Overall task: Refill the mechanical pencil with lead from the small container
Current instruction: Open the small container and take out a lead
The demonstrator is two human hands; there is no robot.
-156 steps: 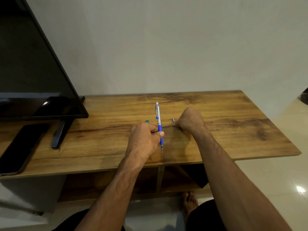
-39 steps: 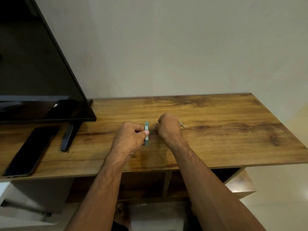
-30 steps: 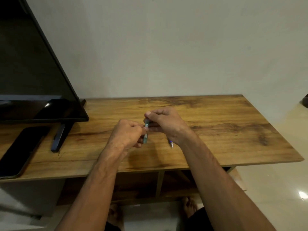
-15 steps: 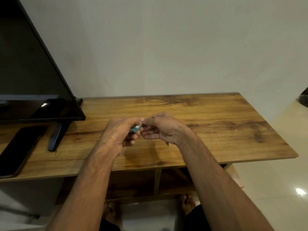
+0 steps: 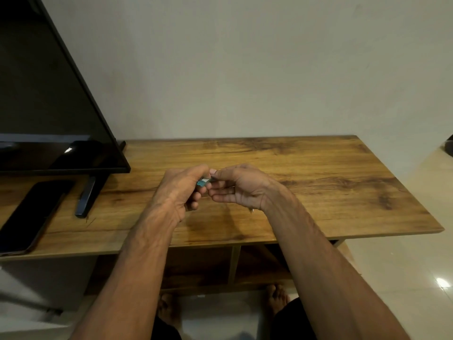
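Note:
My left hand (image 5: 180,190) is shut on the small teal lead container (image 5: 203,182), holding it slanted just above the wooden table (image 5: 318,182). My right hand (image 5: 241,186) meets it from the right, thumb and forefinger pinching the container's upper end. The mechanical pencil (image 5: 252,210) is tucked in my right palm; only its metal tip shows below the wrist, the rest is hidden. Whether the container's cap is on or off cannot be made out.
A black TV (image 5: 49,106) on its stand foot (image 5: 85,200) fills the left side of the table. A dark phone (image 5: 31,214) lies flat near the front left edge. Below the table top are open shelves, and my bare feet show on the tiled floor.
My left hand picked the container up and tilted it from upright to slanted. My right hand, carrying the pencil, came over and closed its fingertips on the container's end.

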